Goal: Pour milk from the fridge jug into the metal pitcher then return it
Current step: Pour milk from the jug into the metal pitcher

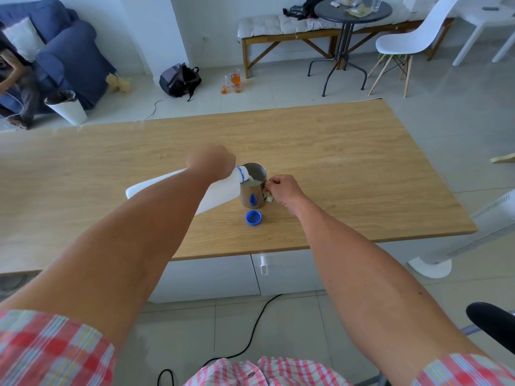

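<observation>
A white plastic milk jug (220, 193) is tipped on its side, its blue-ringed mouth over the rim of the metal pitcher (252, 192). My left hand (213, 162) grips the jug near its neck. Milk runs from the mouth into the pitcher, which holds white milk. My right hand (281, 189) holds the pitcher's handle on its right side. The pitcher stands upright on the wooden table (334, 162). The jug's blue cap (253, 218) lies upside down on the table just in front of the pitcher.
White drawers sit under the table, and a black cable runs over the floor below. A white fan base (430, 267) stands at the table's right end. Beyond the table are a backpack, a blue sofa, a bench, a round black table and a white chair.
</observation>
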A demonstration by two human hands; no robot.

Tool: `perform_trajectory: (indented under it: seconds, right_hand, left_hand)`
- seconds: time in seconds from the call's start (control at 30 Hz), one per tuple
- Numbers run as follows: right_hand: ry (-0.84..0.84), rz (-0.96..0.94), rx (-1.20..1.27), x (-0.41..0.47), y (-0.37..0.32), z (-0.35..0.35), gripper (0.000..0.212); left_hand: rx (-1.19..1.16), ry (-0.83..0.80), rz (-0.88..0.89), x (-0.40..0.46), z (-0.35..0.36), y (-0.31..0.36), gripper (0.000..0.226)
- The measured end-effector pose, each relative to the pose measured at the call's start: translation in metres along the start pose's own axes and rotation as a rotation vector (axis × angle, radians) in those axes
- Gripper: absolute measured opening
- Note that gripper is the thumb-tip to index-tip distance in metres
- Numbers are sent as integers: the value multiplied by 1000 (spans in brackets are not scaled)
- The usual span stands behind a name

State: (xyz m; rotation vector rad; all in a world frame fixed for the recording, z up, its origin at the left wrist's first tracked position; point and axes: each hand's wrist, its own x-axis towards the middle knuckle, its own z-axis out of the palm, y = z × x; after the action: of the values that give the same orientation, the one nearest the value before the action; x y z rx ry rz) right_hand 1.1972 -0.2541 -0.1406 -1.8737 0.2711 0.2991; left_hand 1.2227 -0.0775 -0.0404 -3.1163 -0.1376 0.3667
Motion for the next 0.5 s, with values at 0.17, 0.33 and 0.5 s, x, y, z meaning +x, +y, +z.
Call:
perform_trajectory:
  seconds: [0.17, 0.33, 0.5]
  right_hand:
    - [-2, 4, -5, 1, 1, 0, 26]
    - [4, 2, -8, 3, 2, 1, 25]
    - [2, 4, 1, 2, 1, 1, 25]
  left_hand:
    - [9, 6, 4, 1, 1, 0, 27]
    - [1, 5, -9, 2, 1, 0, 27]
    - [1, 10, -7, 4, 2, -1, 28]
